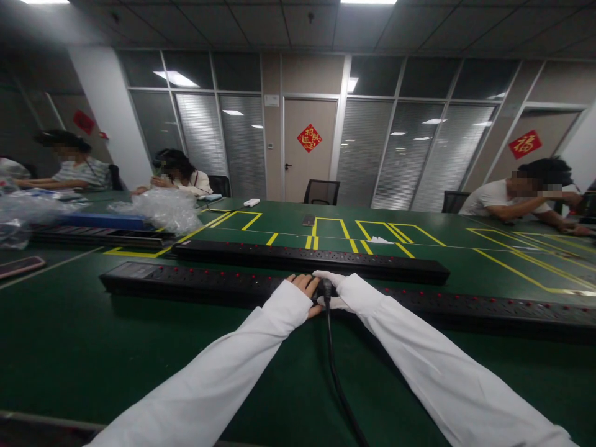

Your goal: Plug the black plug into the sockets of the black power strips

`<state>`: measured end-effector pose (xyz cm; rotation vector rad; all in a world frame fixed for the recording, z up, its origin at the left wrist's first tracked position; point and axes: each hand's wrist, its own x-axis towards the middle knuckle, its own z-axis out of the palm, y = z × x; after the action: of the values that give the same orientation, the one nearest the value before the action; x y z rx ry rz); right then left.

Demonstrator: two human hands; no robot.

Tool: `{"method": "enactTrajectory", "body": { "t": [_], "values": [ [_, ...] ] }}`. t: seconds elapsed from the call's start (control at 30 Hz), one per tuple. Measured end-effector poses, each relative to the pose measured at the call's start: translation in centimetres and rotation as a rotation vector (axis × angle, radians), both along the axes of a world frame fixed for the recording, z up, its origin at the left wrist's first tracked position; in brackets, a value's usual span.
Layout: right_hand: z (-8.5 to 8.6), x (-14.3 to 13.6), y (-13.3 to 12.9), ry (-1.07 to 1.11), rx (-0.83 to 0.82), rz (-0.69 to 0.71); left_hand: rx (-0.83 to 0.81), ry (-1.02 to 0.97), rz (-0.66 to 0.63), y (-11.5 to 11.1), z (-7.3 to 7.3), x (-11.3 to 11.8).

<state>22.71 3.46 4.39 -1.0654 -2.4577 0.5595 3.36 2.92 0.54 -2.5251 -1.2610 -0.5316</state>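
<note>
A long black power strip [195, 280] with red dots along it lies across the green table. Near its middle, my bare left hand [306, 292] is wrapped over the strip. My right hand [336, 289], in a white glove, has its fingers round a black plug [326, 289] at the strip. From the plug a black cable [334, 366] runs down toward the front edge. Whether the plug sits in a socket is hidden by the fingers. Behind lies a second black strip [307, 256], parallel to the first.
Clear plastic wrapping [162, 211] and a blue bar [105, 221] lie at the left, with a phone [21, 267] nearer me. Yellow tape lines mark the green table [288, 226]. People sit at the far left and right, beyond the strips.
</note>
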Motion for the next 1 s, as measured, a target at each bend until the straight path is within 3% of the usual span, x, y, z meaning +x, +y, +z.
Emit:
{"method": "enactTrajectory", "body": {
  "t": [1.0],
  "values": [
    [0.6, -0.4, -0.3, -0.086, 0.051, -0.080, -0.042, 0.017, 0.004, -0.5, 0.9, 0.1]
  ]
}}
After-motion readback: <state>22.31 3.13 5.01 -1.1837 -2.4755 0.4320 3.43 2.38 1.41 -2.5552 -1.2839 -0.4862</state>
